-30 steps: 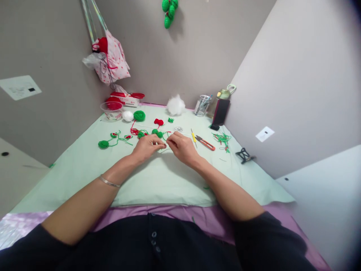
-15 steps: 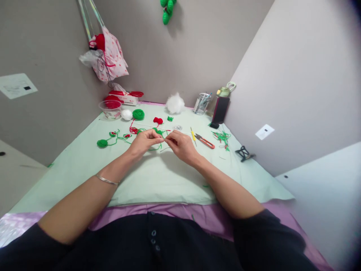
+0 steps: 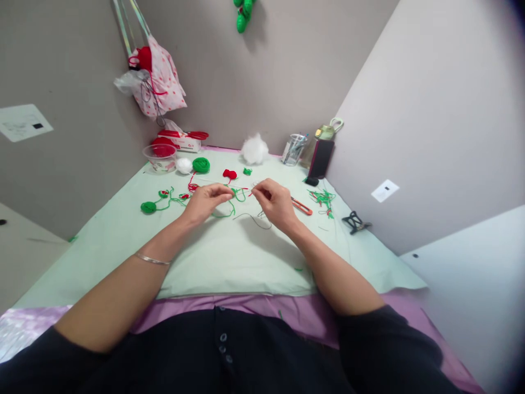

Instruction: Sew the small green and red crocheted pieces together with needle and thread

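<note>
My left hand (image 3: 208,202) is closed in a pinch at the middle of the table, beside green yarn (image 3: 239,195); what its fingertips hold is too small to make out. To its right, my right hand (image 3: 275,201) pinches something thin near a short red strand, also too small to tell. A dark thin thread (image 3: 256,221) curves on the cloth below the hands. Left of them lie a green crocheted piece (image 3: 148,207) and small red-green pieces (image 3: 164,194) with green tails. The orange snips (image 3: 302,206) are partly hidden behind my right hand.
Behind are a red piece (image 3: 229,174), green yarn ball (image 3: 200,165), white stuffing (image 3: 255,149), plastic tub (image 3: 159,160), a cup of pens (image 3: 293,150) and a phone (image 3: 321,160). Yarn scraps (image 3: 323,201) and a black stand (image 3: 356,223) lie right.
My hands have moved apart, the right one up and to the right, now covering the yellow tool. More of the dark thread shows between and below them.
</note>
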Demonstrator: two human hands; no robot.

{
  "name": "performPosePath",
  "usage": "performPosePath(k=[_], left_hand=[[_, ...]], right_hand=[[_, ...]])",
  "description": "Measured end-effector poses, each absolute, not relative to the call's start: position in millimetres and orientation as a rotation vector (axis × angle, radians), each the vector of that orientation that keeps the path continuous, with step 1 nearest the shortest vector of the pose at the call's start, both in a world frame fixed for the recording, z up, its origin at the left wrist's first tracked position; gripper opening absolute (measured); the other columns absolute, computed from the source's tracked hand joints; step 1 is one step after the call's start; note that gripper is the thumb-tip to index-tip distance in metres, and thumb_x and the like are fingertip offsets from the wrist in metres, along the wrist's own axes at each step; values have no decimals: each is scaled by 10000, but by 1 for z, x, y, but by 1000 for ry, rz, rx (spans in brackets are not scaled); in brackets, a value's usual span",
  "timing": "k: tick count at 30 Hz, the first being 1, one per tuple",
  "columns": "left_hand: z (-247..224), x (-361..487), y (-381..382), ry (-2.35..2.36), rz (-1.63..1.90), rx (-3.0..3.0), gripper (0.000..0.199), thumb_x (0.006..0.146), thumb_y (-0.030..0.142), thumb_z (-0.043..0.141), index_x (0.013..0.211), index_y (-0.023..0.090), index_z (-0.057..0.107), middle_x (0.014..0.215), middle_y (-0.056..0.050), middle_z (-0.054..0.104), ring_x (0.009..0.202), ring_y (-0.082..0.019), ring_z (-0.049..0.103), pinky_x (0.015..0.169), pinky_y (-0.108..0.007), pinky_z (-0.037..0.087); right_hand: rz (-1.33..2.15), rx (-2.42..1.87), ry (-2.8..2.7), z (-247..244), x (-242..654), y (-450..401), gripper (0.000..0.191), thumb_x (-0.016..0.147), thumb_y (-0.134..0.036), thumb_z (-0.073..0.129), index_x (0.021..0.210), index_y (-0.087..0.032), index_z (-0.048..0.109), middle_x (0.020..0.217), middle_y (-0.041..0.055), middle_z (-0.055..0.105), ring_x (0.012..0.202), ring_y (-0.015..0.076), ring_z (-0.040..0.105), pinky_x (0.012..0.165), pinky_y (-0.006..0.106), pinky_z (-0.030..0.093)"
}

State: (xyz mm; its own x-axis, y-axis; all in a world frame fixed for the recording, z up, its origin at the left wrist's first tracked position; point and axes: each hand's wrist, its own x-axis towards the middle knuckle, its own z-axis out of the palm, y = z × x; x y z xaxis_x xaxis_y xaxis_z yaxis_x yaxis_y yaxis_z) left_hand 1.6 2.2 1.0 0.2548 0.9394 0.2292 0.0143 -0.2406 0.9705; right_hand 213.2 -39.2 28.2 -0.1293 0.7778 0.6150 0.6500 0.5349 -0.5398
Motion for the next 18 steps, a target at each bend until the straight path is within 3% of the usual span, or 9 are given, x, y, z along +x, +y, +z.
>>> performPosePath(k=[6, 11, 18], left_hand=[[2, 6, -5, 820, 895, 1489, 356, 721, 523, 803, 714, 186, 687, 755, -24, 648, 742, -165, 619, 814, -349, 524], [11, 4, -7, 679, 1038, 1140, 311, 710, 447, 848, 788, 172, 725, 803, -14, 634, 769, -129, 587, 967, -392, 538], [2, 10, -7, 851, 1183, 1285, 285, 681, 435, 838, 815, 189, 785, 884, -40, 709, 845, -177, 602, 916, -356, 495]], right_hand=[[157, -1262, -1820, 23, 223, -29, 153, 911, -186, 577, 761, -194, 609, 744, 19, 607, 655, 149, 528, 656, 284, 399], [-60, -1219, -2088, 16, 217, -33, 194, 978, -177, 512, 809, -192, 608, 820, 43, 601, 715, 156, 534, 677, 281, 379], [-250, -1077, -2400, 12, 185, -57, 293, 1035, -160, 406, 792, -209, 563, 816, 46, 550, 742, 171, 490, 633, 293, 330]])
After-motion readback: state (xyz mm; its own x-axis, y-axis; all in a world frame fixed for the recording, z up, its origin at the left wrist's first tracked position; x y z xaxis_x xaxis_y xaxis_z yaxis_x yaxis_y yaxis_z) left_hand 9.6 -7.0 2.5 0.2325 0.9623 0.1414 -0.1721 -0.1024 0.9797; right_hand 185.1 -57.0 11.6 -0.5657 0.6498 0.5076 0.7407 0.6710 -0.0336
